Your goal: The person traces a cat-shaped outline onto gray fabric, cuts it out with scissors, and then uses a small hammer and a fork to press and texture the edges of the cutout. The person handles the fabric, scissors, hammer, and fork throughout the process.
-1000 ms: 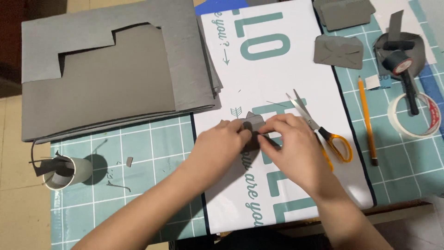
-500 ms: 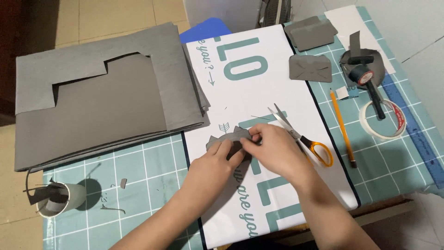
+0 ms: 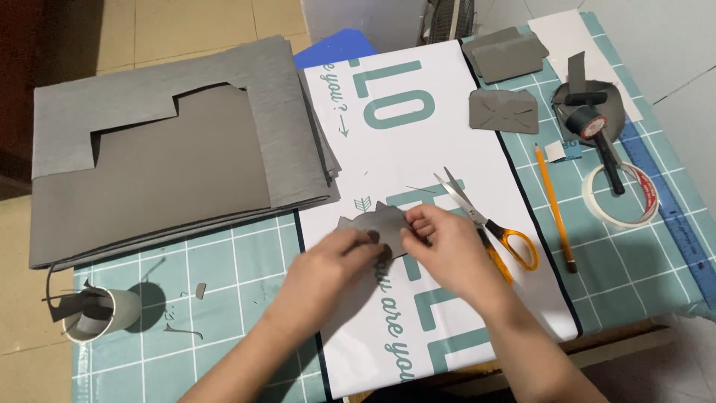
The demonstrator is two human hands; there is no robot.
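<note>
Left hand [image 3: 339, 261] and right hand [image 3: 440, 239] both pinch the small grey jagged-edged paper cutout [image 3: 377, 224], fingers closed on it as before, just left of the orange-handled scissors [image 3: 485, 224]. The cutout now shows more of its pointed upper edge; it is flat and dark grey.

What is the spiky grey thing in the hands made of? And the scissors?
The spiky grey piece looks like thin matte paper or card, like the big grey sheets beside it; its cut points are crisp and both hands pinch it flat. The scissors have shiny blades, probably steel, and glossy orange handles, likely plastic.
</note>
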